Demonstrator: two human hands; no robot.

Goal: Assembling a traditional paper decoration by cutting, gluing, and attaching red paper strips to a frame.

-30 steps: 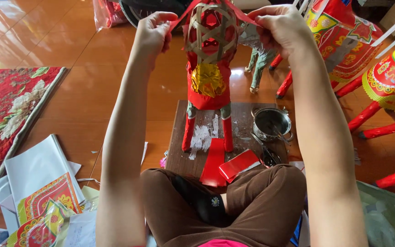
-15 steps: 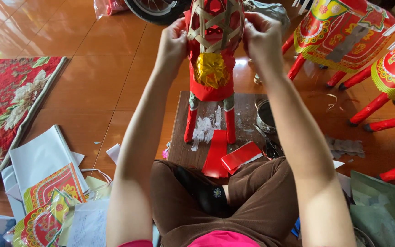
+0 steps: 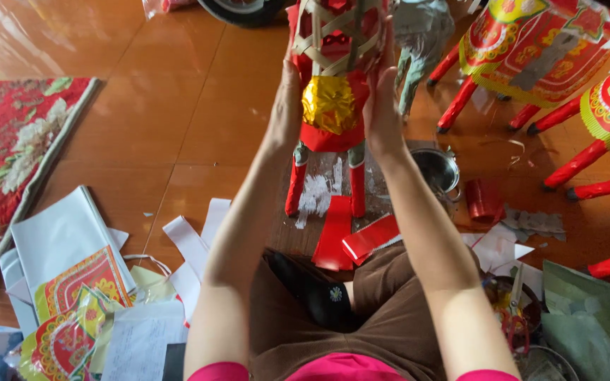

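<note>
A paper figure [image 3: 332,106] on a woven bamboo frame stands on two red legs on a glue-smeared board [image 3: 323,194]. It wears red paper and a gold foil patch. My left hand [image 3: 287,106] presses flat on its left side and my right hand [image 3: 381,106] on its right side, both holding it between the palms. Red paper strips [image 3: 351,236] lie on the board's near edge, just above my lap.
A small metal pot [image 3: 438,169] sits right of the board. Red and yellow paper animals [image 3: 531,49] stand at the right. Stacks of white and printed paper [image 3: 72,282] lie at the left, a floral mat [image 3: 8,155] beyond. Scissors [image 3: 513,317] rest at the lower right.
My hands have come down from the figure's top, where they pulled a red strip, to press on both its sides. My head has leaned closer.
</note>
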